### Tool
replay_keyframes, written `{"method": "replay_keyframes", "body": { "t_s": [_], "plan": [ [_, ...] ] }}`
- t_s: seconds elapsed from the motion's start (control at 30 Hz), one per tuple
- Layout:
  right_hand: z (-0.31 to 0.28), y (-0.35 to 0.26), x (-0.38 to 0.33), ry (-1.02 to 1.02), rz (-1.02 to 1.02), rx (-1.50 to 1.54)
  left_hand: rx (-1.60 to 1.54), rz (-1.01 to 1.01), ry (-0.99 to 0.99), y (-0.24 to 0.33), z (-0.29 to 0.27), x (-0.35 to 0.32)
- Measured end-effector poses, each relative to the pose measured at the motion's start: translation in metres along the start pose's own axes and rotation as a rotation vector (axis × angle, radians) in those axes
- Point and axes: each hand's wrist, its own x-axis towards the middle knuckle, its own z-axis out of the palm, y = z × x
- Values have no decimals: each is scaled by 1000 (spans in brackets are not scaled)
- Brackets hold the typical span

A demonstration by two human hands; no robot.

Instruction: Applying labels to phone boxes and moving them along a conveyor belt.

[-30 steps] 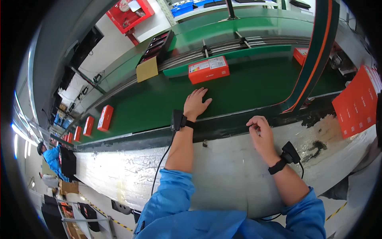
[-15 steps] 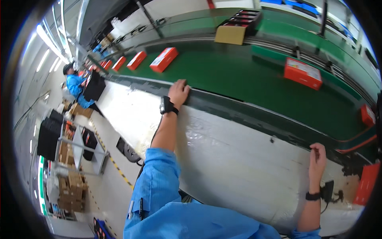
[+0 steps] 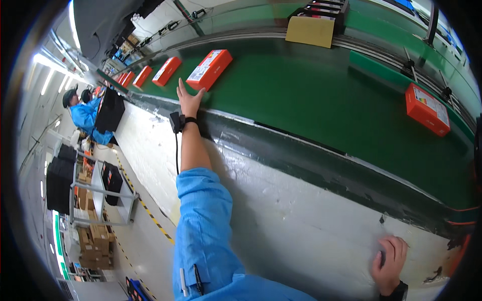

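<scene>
Having come closer, the bare left hand (image 3: 190, 103) is spreading its empty fingers wide just beside an orange-red rectangular cardboard box (image 3: 209, 69), which is lying on a flat green conveyor belt (image 3: 296, 95). Near the belt's edge, the bare right hand (image 3: 390, 262) is showing loosely curled fingers; I cannot tell whether it is holding anything.

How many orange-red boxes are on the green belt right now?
At least 5: first box beside the left hand; second box, third box and fourth box beyond it, toward the far left; fifth box at right. More may be hidden at the far-left end.
</scene>
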Motion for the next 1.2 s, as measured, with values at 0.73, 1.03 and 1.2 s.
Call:
{"method": "replay_keyframes", "body": {
  "t_s": [0.73, 1.03, 1.2],
  "plan": [
    [3, 6, 4, 73, -47, 139, -321, 12, -362, 300, -172, -264],
    [7, -15, -38, -4, 112, 795, -370, 143, -694, 430, -278, -460],
    [-20, -8, -47, -28, 326, 973, -740, -1, -743, 432, -293, -443]
  ]
}}
